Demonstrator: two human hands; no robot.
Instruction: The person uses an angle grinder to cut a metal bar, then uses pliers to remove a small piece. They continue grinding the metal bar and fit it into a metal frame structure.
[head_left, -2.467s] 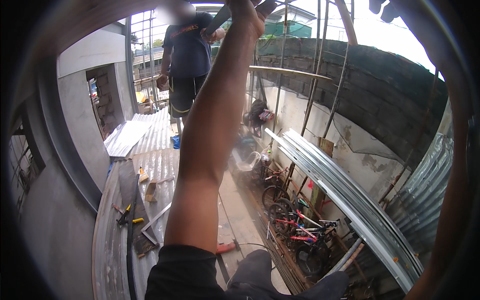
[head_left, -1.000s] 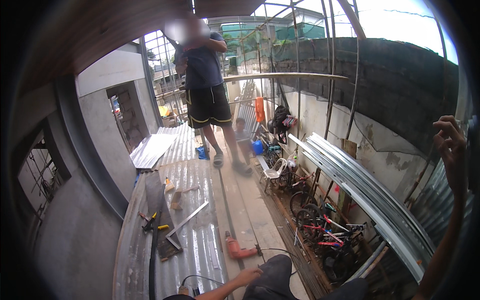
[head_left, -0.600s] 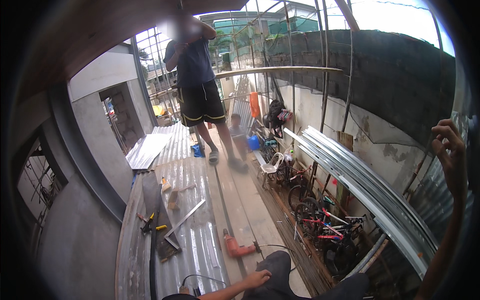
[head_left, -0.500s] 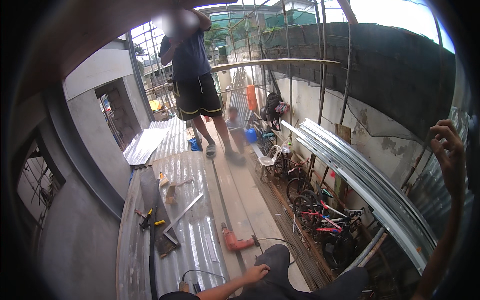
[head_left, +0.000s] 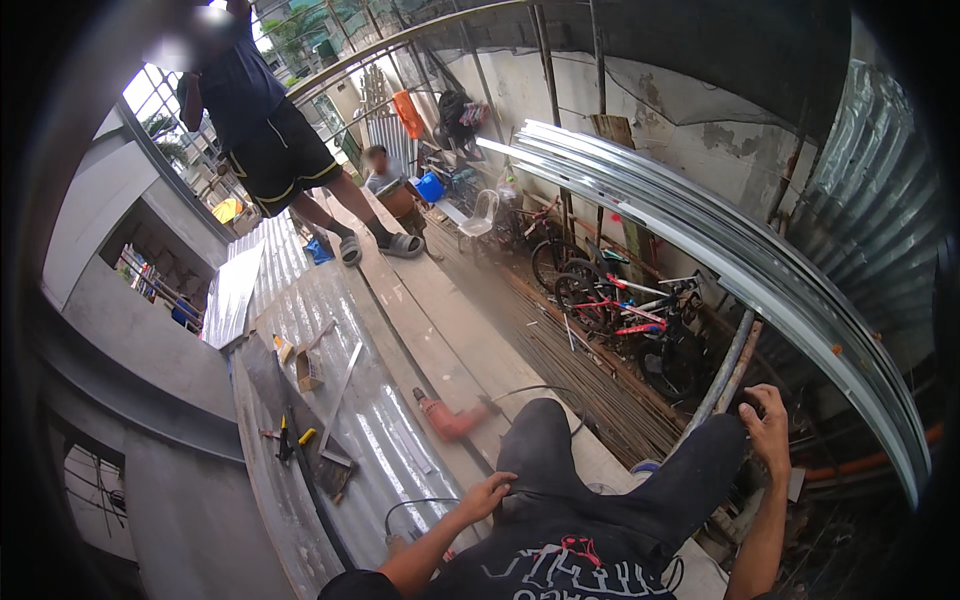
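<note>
My left hand point(head_left: 485, 495) rests at the edge of my left thigh, its fingers loosely stretched out with nothing seen in them. Beside my right knee is my right hand point(head_left: 768, 432), bent at the fingers but apart and without any object. A red corded power drill point(head_left: 447, 415) lies on the wooden planks point(head_left: 430, 345), ahead of my left knee. To its left, a metal carpenter's square point(head_left: 343, 405), a small cardboard box point(head_left: 308, 370) and yellow-and-black hand tools point(head_left: 285, 438) lie on corrugated metal sheets point(head_left: 395, 400).
A person point(head_left: 285, 160) in dark clothes stands on the planks ahead; another person point(head_left: 388, 185) is lower down behind. Long metal channels point(head_left: 740, 260) run along my right. Below them are several bicycles point(head_left: 610, 300), a white chair point(head_left: 480, 213) and long thin rods point(head_left: 545, 335).
My right hand has come down from its raised place at the far right to beside my right knee. The view has tilted and lowered, showing more of my legs. My left hand stays by my thigh.
</note>
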